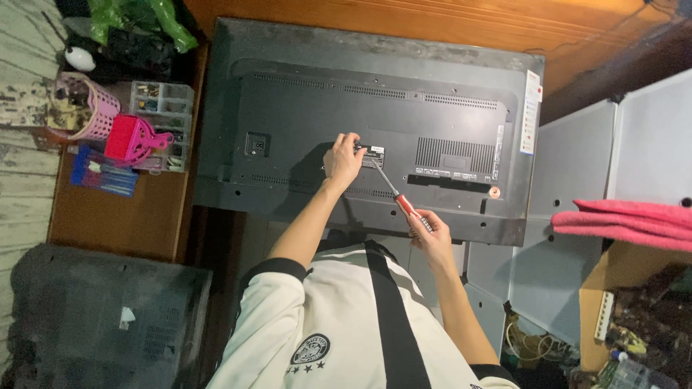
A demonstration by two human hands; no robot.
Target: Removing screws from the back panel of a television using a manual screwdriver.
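A large flat television (pixel 303 94) lies face down, its dark grey back panel up. My left hand (pixel 343 158) rests on the middle of the panel, fingertips at the tip of a screwdriver shaft. My right hand (pixel 430 232) grips the red handle of that screwdriver (pixel 395 196), which slants from the panel's lower edge up and left to a point near the small white label. My arms come out of a white shirt with a black stripe.
To the left are a pink basket (pixel 94 108), a red plastic item (pixel 130 137), a clear parts organiser (pixel 162 108) and a blue pack (pixel 103 173) on a brown surface. A dark panel (pixel 101 317) lies lower left. Grey panels and folded pink cloth (pixel 627 220) stand right.
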